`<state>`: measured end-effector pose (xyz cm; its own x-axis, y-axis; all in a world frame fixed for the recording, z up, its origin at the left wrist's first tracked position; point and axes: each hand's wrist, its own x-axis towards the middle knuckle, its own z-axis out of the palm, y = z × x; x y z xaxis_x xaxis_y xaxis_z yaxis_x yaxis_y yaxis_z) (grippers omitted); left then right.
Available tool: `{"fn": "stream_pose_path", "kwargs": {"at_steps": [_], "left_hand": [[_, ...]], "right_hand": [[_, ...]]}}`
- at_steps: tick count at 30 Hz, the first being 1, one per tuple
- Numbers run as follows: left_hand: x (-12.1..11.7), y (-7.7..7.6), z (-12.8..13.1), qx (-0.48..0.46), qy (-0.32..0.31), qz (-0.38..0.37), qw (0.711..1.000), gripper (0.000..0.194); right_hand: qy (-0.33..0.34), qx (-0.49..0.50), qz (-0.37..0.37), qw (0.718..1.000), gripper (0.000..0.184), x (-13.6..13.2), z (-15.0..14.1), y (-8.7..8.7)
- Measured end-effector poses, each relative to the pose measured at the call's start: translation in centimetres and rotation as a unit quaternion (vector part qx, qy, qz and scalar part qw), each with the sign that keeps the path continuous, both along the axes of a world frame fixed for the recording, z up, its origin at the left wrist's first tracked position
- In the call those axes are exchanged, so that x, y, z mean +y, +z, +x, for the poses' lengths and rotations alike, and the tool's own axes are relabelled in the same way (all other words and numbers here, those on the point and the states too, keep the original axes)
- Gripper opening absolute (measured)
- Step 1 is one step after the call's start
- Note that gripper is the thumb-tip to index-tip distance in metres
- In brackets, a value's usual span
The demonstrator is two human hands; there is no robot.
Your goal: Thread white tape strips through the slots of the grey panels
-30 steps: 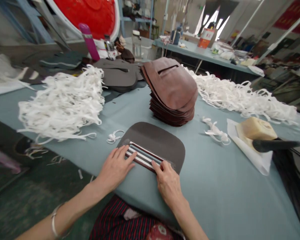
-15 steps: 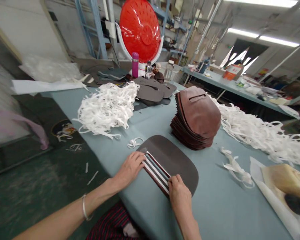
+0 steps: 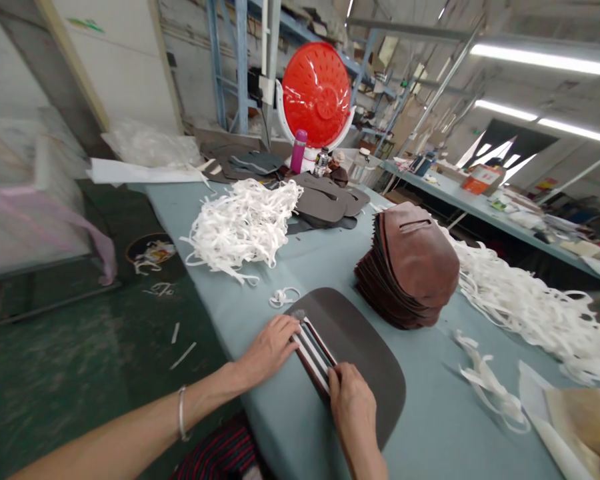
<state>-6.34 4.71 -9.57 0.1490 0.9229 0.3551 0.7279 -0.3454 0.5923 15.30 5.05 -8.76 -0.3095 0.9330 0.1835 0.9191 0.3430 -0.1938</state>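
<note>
A dark brown leather piece [image 3: 360, 343] lies flat on the grey-blue table [image 3: 260, 287] in front of me. Along its near edge runs a band of white tape strips [image 3: 314, 347]. My left hand [image 3: 270, 347] rests flat on the left end of that band, fingers stretched out together. My right hand [image 3: 353, 407] presses down on the band's right end with fingers bent. A stack of reddish-brown leather pieces [image 3: 413, 267] stands just behind the flat piece.
Piles of white tape strips lie at the left [image 3: 243, 227] and along the right [image 3: 530, 307]. Dark leather pieces [image 3: 325, 197], a pink bottle [image 3: 299, 150] and a red fan [image 3: 316, 93] stand at the far end. A paper-wrapped block [image 3: 580, 420] sits at lower right. The table edge drops to green floor on the left.
The view has lifted and swung left, showing more of the room. My hands have moved closer together along the tape band; the right hand has slid leftward.
</note>
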Motion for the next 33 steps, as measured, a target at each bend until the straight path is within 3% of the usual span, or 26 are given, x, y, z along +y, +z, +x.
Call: {"fn": "stream_pose_path", "kwargs": {"at_steps": [7, 11, 15, 20, 24, 29, 33], "left_hand": [[0.2, -0.1, 0.0, 0.005, 0.01, -0.01, 1.0, 0.036], [0.3, -0.8, 0.1, 0.04, 0.007, 0.004, 0.999, 0.029], [0.1, -1.2, 0.2, 0.086, 0.003, 0.019, 0.996, 0.029], [0.0, -1.3, 0.2, 0.135, 0.003, 0.019, 0.991, 0.031], [0.1, -1.7, 0.2, 0.157, -0.002, 0.023, 0.987, 0.031], [0.1, -1.8, 0.4, 0.18, 0.0, 0.013, 0.984, 0.028], [0.3, -1.6, 0.4, 0.172, -0.02, 0.022, 0.985, 0.026]], "right_hand": [[0.077, 0.078, 0.047, 0.993, 0.03, 2.5, -6.7, -0.6], [0.102, 0.022, 0.061, 0.993, 0.031, 1.7, -7.8, -0.4], [0.113, -0.054, 0.081, 0.989, 0.032, -0.4, -5.2, -0.8], [0.128, -0.078, 0.134, 0.98, 0.038, -4.3, 2.2, -1.5], [0.139, -0.065, 0.116, 0.981, 0.036, -7.1, 6.5, -1.0], [0.079, 0.017, 0.033, 0.996, 0.026, -7.9, 7.3, -0.7], [0.054, 0.09, 0.038, 0.994, 0.024, -7.6, 7.4, -1.1]]}}
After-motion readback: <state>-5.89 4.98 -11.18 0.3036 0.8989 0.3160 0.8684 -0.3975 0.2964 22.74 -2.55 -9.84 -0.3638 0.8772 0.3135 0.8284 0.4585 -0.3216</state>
